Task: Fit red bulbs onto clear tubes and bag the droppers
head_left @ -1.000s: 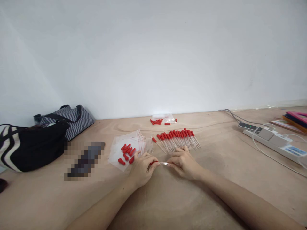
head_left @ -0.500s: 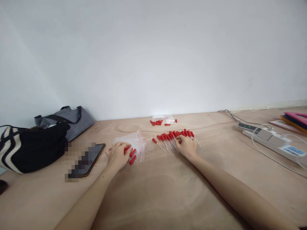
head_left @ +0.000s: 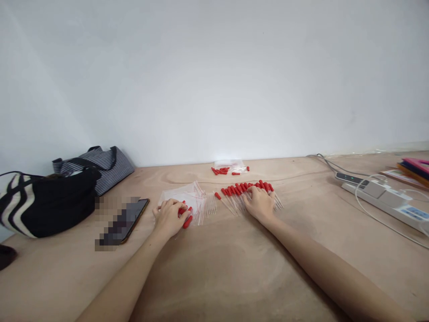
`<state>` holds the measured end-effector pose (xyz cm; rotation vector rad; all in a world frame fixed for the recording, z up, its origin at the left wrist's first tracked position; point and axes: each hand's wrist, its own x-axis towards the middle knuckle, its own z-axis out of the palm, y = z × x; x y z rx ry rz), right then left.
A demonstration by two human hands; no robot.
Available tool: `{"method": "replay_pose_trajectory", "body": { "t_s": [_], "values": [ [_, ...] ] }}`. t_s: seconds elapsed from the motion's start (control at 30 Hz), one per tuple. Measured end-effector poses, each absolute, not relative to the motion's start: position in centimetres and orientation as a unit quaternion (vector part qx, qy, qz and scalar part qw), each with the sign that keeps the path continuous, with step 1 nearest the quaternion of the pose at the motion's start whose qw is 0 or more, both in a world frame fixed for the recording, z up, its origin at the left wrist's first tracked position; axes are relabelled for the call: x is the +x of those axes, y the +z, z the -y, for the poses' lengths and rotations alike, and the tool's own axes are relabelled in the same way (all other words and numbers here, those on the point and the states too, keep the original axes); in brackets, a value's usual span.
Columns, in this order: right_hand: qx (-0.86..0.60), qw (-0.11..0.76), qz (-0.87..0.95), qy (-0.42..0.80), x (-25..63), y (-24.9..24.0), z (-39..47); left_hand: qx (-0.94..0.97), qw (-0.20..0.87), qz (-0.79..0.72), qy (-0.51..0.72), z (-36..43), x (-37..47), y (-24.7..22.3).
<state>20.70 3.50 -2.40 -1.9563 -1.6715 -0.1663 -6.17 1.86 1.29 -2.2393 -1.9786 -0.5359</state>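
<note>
Clear droppers with red rubber bulbs (head_left: 231, 190) lie side by side in a slanted row on the wooden table. Over the middle of this row is my right hand (head_left: 259, 205), its fingers bent down among the bulbs and partly hidden. To the left, clear zip bags with red lines (head_left: 181, 195) lie spread out, with a few clear tubes (head_left: 211, 203) beside them. My left hand (head_left: 169, 218) rests on the bags, thumb and fingers curled round red bulbs (head_left: 187, 222) that show past the thumb. What lies under its palm is hidden.
Small red bulbs (head_left: 221, 171) and a clear bag (head_left: 229, 164) lie near the wall. On the left are a phone (head_left: 136, 214), a black bag (head_left: 63, 205) and a striped bag (head_left: 115, 172). A power strip (head_left: 392, 203) with cables stands on the right.
The whole view has shifted slightly. My right hand's fingers have dropped lower over the row of droppers. My left thumb has closed in over the red bulbs, covering more of them.
</note>
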Motion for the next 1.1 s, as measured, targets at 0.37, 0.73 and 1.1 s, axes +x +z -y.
{"method": "replay_pose_trajectory", "body": {
  "t_s": [0.37,0.73,1.1],
  "values": [
    [-0.656,0.233,0.718,-0.01,13.0,-1.2,-3.3,-0.733,0.077,0.647,-0.195,-2.3,-5.8,0.5],
    [-0.744,0.171,0.639,0.097,11.1,-0.3,-6.3,-0.785,0.107,0.546,-0.273,-0.8,-3.9,0.7],
    [-0.594,0.288,0.746,0.093,16.4,-0.3,-2.5,-0.879,-0.027,0.422,-0.221,2.1,-0.8,-0.1]
  ]
}}
